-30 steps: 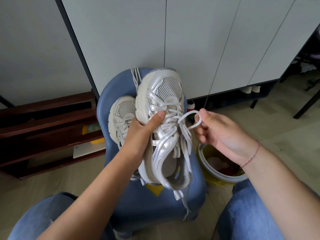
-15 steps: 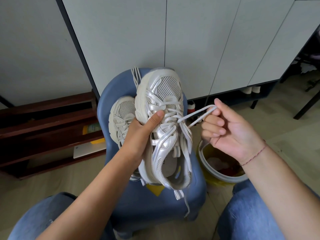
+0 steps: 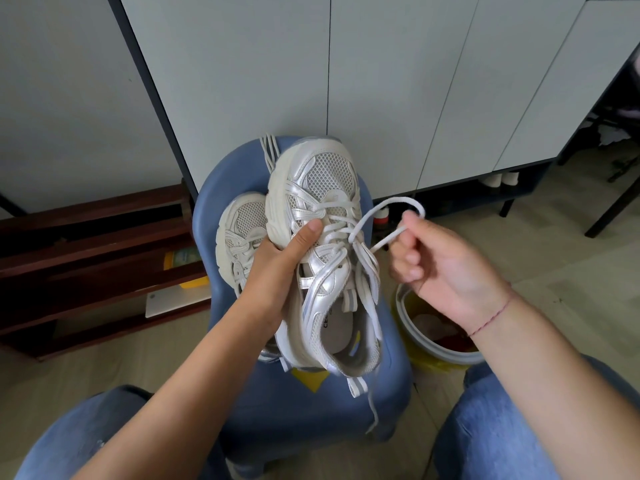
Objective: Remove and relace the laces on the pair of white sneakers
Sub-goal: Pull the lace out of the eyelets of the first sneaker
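Left hand (image 3: 273,268) and held sneaker (image 3: 325,188) half hide the second sneaker (image 3: 242,220).

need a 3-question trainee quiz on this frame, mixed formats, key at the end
1. True or false: the left hand holds a sneaker with its toe pointing away from the person.
2. What does the right hand hold? A) a loop of lace B) the heel tab C) the insole
3. Fill in: the second sneaker lies on the blue ____.
Key: 1 true; 2 A; 3 chair.
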The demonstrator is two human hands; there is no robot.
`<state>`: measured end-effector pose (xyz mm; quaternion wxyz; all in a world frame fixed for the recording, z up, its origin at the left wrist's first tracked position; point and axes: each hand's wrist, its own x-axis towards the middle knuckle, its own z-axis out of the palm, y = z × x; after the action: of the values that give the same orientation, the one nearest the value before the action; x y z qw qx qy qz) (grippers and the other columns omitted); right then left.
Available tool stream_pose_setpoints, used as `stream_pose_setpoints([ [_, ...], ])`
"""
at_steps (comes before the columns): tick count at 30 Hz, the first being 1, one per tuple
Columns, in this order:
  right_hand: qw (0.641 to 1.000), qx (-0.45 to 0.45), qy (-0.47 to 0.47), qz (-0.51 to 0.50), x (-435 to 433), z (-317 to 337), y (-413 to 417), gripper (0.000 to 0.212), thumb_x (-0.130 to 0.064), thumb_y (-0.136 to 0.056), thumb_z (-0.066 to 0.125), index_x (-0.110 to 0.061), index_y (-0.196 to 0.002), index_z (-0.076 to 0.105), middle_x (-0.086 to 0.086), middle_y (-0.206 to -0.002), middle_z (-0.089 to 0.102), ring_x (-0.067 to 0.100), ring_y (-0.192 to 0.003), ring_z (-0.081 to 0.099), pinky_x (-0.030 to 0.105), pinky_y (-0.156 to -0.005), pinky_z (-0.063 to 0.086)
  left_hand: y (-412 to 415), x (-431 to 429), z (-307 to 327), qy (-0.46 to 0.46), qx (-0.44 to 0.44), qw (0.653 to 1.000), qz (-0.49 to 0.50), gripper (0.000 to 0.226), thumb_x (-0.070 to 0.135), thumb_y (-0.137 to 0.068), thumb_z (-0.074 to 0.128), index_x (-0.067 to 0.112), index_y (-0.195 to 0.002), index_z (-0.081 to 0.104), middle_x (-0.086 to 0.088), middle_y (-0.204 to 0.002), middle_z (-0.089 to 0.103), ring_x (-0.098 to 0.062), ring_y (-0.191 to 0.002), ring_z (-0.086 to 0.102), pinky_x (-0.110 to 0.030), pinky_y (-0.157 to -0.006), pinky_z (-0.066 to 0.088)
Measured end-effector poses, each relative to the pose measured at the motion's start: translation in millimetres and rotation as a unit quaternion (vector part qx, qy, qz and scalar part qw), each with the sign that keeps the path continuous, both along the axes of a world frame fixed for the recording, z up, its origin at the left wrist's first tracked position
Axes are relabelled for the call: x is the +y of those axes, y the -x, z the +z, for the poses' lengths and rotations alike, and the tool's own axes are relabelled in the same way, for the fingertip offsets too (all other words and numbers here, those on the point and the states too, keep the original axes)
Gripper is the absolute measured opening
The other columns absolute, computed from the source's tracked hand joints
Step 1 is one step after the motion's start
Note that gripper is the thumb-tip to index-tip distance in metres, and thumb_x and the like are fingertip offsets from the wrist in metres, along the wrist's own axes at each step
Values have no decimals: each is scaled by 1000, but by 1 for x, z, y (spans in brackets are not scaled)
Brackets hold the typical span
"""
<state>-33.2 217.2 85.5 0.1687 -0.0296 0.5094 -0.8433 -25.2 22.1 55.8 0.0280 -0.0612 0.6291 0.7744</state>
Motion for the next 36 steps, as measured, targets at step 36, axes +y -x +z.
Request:
stream_pose_setpoints([
  [36, 966, 94, -235, -42, -14, -16, -5, 24, -17, -95, 51, -8, -73, 52, -3, -54, 40, 9, -50, 37, 18, -46, 31, 1, -1, -2, 30, 10, 999, 11, 65, 44, -72, 72, 14, -130, 61, -3, -113, 75, -18, -103, 72, -38, -95, 55],
])
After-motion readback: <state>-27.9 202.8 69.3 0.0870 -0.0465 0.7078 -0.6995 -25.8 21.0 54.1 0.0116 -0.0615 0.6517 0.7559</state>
